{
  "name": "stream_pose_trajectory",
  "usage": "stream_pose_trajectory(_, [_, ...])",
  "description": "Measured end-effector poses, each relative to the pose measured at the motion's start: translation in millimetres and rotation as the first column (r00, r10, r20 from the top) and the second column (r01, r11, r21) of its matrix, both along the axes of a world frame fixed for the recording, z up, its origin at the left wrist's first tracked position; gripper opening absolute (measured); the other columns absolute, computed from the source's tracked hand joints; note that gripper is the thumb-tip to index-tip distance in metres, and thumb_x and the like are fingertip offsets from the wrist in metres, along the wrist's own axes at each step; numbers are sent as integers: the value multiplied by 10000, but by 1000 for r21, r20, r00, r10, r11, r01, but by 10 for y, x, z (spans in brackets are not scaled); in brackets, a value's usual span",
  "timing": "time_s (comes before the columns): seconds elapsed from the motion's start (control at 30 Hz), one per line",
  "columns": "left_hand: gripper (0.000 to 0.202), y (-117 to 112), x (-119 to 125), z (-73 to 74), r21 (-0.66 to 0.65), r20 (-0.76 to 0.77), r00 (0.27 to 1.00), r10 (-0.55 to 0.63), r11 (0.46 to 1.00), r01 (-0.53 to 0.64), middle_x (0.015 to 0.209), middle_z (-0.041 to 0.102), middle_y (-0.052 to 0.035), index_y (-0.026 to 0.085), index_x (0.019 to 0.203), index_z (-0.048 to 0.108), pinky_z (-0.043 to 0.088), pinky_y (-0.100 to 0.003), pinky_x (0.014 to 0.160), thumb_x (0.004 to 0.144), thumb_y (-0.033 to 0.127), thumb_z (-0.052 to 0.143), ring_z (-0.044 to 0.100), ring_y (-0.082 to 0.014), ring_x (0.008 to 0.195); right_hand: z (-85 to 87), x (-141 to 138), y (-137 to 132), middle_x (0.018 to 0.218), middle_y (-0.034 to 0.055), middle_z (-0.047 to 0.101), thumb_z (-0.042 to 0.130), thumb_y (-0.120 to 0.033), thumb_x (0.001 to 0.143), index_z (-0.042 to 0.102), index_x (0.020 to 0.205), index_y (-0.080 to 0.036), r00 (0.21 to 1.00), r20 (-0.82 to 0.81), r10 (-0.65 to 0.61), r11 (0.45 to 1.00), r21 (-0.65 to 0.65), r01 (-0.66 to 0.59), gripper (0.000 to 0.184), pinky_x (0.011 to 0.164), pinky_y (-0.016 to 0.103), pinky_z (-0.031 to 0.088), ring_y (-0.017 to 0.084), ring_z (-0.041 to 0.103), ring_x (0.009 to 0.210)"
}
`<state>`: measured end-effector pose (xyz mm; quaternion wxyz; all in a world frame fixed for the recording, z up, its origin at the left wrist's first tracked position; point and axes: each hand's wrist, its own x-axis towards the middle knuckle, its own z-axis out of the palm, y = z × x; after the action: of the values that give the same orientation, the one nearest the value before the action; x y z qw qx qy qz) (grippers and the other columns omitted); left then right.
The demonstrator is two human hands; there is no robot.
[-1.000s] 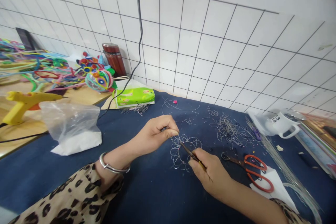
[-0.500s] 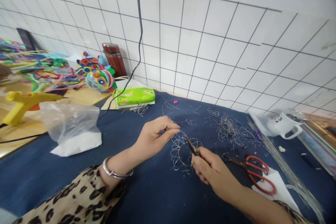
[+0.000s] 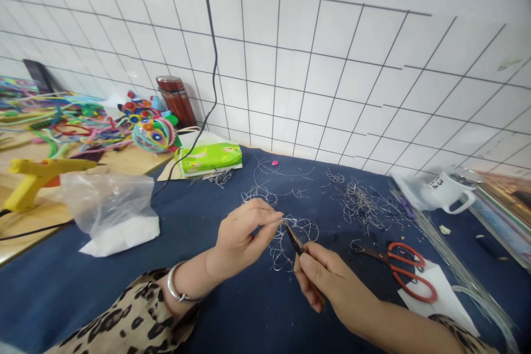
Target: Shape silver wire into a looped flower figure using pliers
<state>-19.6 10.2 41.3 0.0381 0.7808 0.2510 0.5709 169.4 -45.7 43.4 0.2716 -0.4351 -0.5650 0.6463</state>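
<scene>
Thumb and fingertips pinched, my left hand holds a thin wire whose end meets the jaws of the pliers. Those pliers sit in my right hand, its fingers wrapped round the handles. Just beneath both hands, a flower-like ring of looped wire lies on the dark blue cloth, partly covered by them. A second looped wire piece lies behind my left hand. How much wire is inside my left fingers is hidden.
Red-handled scissors lie on white paper at the right, near a wire pile and long straight wires. A white mug stands behind. Leftward are a plastic bag, yellow glue gun, green tissue pack and hanging cable.
Both hands have come slightly lower, and the pliers' tip is now closer to my left fingertips. My right wrist has turned, showing more of the handles. The view has shifted slightly.
</scene>
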Motion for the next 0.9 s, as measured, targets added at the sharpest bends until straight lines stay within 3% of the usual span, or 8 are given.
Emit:
stream_pose_trajectory(0.47, [195, 10, 12, -21, 37, -43, 999, -19, 999, 21, 724, 611, -37, 134, 896, 600, 493, -223, 591, 749, 8, 584, 579, -111, 671, -39, 16, -10, 618, -46, 419, 393, -524, 875, 445, 785, -165, 1000, -15, -20, 1000, -12, 19, 374, 417, 169, 323, 44, 384, 475])
stream_pose_trajectory(0.77, [166, 57, -19, -118, 14, -105, 993, -46, 999, 48, 794, 658, -52, 143, 921, 589, 514, -250, 671, 797, 44, 541, 619, -131, 753, -79, -12, -23, 635, -51, 378, 400, -531, 866, 415, 775, -179, 998, -57, -26, 993, -117, 19, 363, 380, 149, 268, 42, 347, 478])
stream_pose_trajectory(0.9, [139, 87, -53, -133, 13, -108, 994, -29, 999, 31, 766, 657, -40, 152, 881, 586, 506, -243, 643, 811, 53, 517, 620, -129, 725, -94, -12, -38, 624, -55, 354, 397, -536, 865, 406, 769, -184, 1000, -5, 21, 997, -72, -22, 365, 396, 155, 269, 48, 344, 495])
